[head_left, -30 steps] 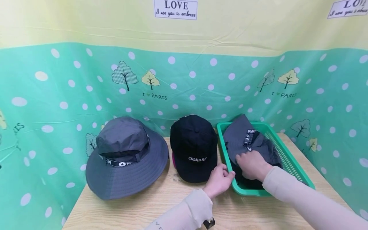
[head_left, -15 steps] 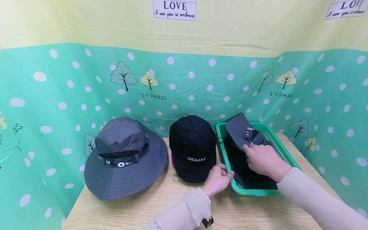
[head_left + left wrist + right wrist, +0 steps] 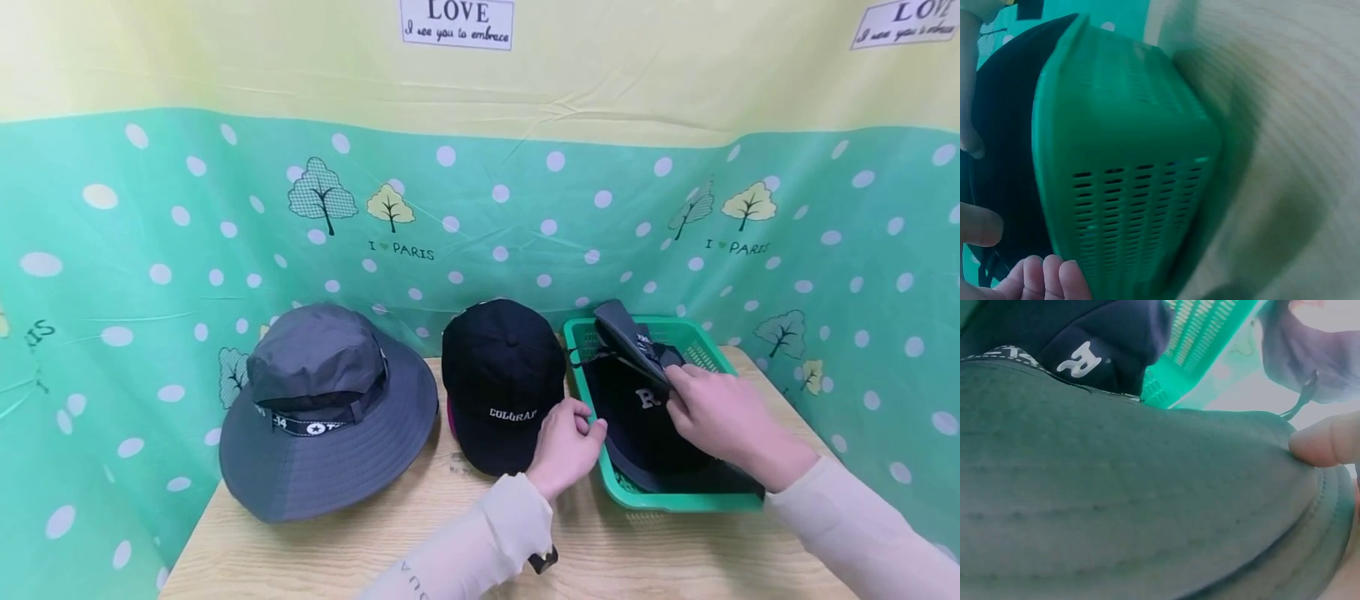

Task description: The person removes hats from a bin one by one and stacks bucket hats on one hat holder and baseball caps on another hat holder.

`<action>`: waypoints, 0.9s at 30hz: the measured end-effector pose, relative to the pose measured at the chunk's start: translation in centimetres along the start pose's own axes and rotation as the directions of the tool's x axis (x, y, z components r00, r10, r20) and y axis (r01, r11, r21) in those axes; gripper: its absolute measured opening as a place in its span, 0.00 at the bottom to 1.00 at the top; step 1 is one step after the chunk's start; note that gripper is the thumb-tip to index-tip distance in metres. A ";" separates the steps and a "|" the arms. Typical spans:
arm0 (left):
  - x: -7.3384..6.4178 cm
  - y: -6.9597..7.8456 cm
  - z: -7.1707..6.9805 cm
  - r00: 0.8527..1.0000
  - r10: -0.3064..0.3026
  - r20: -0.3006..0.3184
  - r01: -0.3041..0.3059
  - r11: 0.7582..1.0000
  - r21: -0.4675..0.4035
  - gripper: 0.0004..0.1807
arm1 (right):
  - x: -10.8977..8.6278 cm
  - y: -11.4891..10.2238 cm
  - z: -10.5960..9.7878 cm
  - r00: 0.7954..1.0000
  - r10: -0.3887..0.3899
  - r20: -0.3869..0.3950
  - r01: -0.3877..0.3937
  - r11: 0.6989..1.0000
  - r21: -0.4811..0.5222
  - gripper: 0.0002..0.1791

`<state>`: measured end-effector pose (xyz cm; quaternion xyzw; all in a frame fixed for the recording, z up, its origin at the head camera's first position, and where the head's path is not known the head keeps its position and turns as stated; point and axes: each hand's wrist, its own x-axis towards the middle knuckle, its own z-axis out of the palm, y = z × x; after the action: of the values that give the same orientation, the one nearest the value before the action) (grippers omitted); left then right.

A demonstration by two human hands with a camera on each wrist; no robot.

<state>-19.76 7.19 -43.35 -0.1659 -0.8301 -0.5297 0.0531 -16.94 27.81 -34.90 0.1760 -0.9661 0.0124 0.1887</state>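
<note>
My right hand (image 3: 723, 425) pinches the brim of a dark grey brimmed hat (image 3: 624, 333) over the green basket (image 3: 667, 502). In the right wrist view the stitched brim (image 3: 1147, 481) fills the foreground, with the thumb (image 3: 1322, 444) pressed on its edge. Beneath it, a black cap (image 3: 630, 429) bearing a white R lies in the basket. My left hand (image 3: 566, 450) is at the basket's left rim, thumb on the inner side and curled fingers (image 3: 1054, 275) outside, as the left wrist view shows. Part of the grey hat is hidden behind the right hand.
A large grey wide-brimmed hat (image 3: 330, 417) sits at the left of the wooden table (image 3: 645, 558). A black cap with white lettering (image 3: 504, 383) stands beside the basket, close to the left hand. A polka-dot curtain (image 3: 487, 208) encloses the back and sides.
My right hand has moved right, pulling the grey hat's brim up and over so it folds and stands narrower. More of the black cap beneath now shows. The left hand stays at the rim.
</note>
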 end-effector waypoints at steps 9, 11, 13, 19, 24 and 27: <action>2.4 2.0 0.3 0.987 -0.143 0.077 0.159 0.940 -0.303 0.14 | -1.0 -1.6 -1.1 1.000 0.006 -0.004 -0.005 1.000 0.028 0.10; 2.8 2.2 0.5 0.975 -0.197 0.104 0.222 0.894 -0.388 0.15 | -1.1 -1.9 -1.1 1.000 -0.005 -0.006 0.006 0.999 0.033 0.11; 3.2 2.3 0.7 0.963 -0.241 0.121 0.270 0.857 -0.440 0.16 | -1.2 -2.1 -1.0 1.000 -0.017 -0.012 0.018 0.999 0.031 0.11; 3.8 2.2 1.0 0.938 -0.314 0.147 0.343 0.786 -0.515 0.12 | -1.4 -2.3 -0.5 0.996 -0.074 -0.047 0.075 0.997 0.011 0.11; 3.9 1.9 1.5 0.933 -0.315 0.174 0.357 0.746 -0.562 0.05 | -1.5 -2.5 -0.3 0.998 -0.070 -0.002 0.070 0.997 0.040 0.10; 3.8 2.0 1.7 0.928 -0.321 0.191 0.371 0.731 -0.573 0.04 | -1.5 -2.6 -0.5 0.998 -0.053 0.041 0.052 0.998 0.047 0.09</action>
<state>-22.54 10.37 -41.35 -0.0373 -0.6369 -0.7583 -0.1342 -14.57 25.87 -35.05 0.2057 -0.9643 0.0257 0.1645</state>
